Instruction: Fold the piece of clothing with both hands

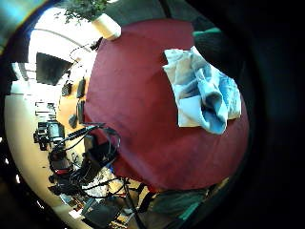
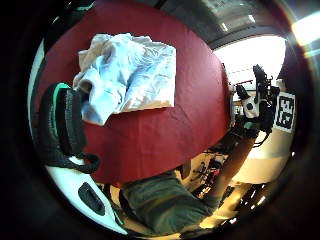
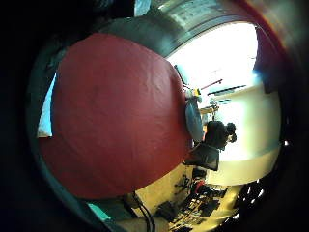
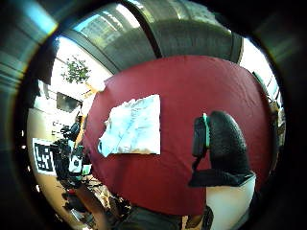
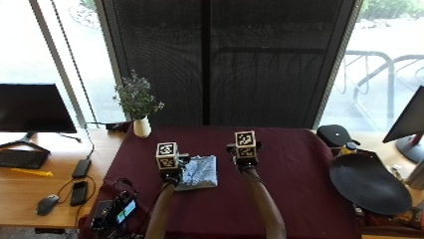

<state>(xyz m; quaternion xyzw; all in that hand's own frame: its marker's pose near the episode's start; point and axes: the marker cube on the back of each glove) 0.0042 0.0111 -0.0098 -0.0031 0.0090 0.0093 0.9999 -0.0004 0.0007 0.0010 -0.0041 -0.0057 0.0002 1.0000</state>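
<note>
A light blue garment point(image 5: 201, 178) lies crumpled and partly folded on the dark red table point(image 5: 298, 194), left of centre. My left hand point(image 5: 170, 174) hovers at the garment's left edge; its thumb point(image 2: 62, 125) shows beside the bunched end of the cloth point(image 2: 127, 75) without gripping it. The garment point(image 1: 202, 93) also lies below the left palm's little finger side. My right hand point(image 5: 244, 160) is a little to the right of the garment, over bare tabletop, holding nothing. Its thumb point(image 4: 223, 143) is stretched out, apart from the cloth point(image 4: 132, 127).
A white vase with a plant point(image 5: 140, 125) stands at the table's far left corner. A black device with cables point(image 5: 116, 211) sits at the near left corner. A black round dish point(image 5: 368, 183) and a monitor are off to the right.
</note>
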